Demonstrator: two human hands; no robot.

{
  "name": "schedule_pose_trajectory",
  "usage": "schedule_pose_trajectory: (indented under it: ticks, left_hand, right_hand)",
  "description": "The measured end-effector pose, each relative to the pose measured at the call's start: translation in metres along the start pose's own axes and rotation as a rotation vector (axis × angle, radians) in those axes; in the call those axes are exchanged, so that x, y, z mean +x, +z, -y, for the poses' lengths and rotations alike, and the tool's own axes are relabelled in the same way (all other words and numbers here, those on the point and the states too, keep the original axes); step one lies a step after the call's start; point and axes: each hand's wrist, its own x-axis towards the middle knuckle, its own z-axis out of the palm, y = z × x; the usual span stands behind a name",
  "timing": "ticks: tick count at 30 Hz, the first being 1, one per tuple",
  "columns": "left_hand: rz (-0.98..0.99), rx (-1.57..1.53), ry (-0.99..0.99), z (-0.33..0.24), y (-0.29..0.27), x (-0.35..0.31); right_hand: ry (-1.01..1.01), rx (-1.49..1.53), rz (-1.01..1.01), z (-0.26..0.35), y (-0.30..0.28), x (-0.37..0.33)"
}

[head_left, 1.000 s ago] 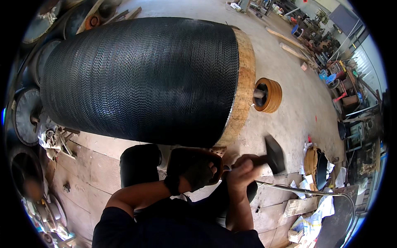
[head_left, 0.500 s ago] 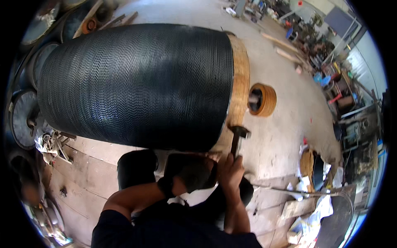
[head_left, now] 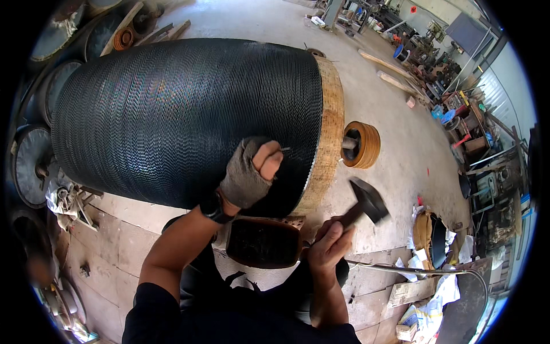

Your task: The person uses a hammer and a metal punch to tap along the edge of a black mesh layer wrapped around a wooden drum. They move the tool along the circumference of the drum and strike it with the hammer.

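A big drum (head_left: 189, 120) with a black, finely ridged covering lies sideways before me, its right end banded with bare wood (head_left: 327, 129). Over its near right part is my left hand (head_left: 250, 172), in a grey fingerless glove. Its fingers are pinched together, and a small thin nail-like piece (head_left: 286, 149) pokes out of them. My right hand (head_left: 330, 245) grips the handle of a hammer (head_left: 369, 200), the head raised beside the wooden band and clear of it. Between my knees sits a dark brown open container (head_left: 263, 245); its contents are too dark to make out.
An orange-brown grooved pulley (head_left: 363, 144) sticks out on a shaft at the drum's right end. Several large grey discs (head_left: 33, 163) stand along the left. Cables (head_left: 412, 267) run across the floor at right, near papers and a board (head_left: 411, 291). Cluttered shelves line the right wall.
My left hand has risen from above the container onto the drum, with the nail-like piece now showing. The hammer has swung away from the wooden band, to the right and nearer me.
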Motion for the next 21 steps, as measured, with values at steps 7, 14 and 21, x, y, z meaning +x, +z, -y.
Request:
schedule_pose_trajectory:
  ticks: [7,14,21]
  left_hand:
    - [-0.054,0.172,0.022,0.018,0.018,-0.005]
    - [-0.058,0.176,0.028,0.018,0.016,-0.002]
    - [-0.037,0.162,0.018,0.014,0.013,0.001]
  right_hand:
    - [0.026,-0.339,0.132,-0.042,0.001,0.02]
    - [-0.264,-0.653,0.103,-0.044,0.014,0.027]
    - [-0.155,-0.409,-0.081,-0.034,0.017,0.018]
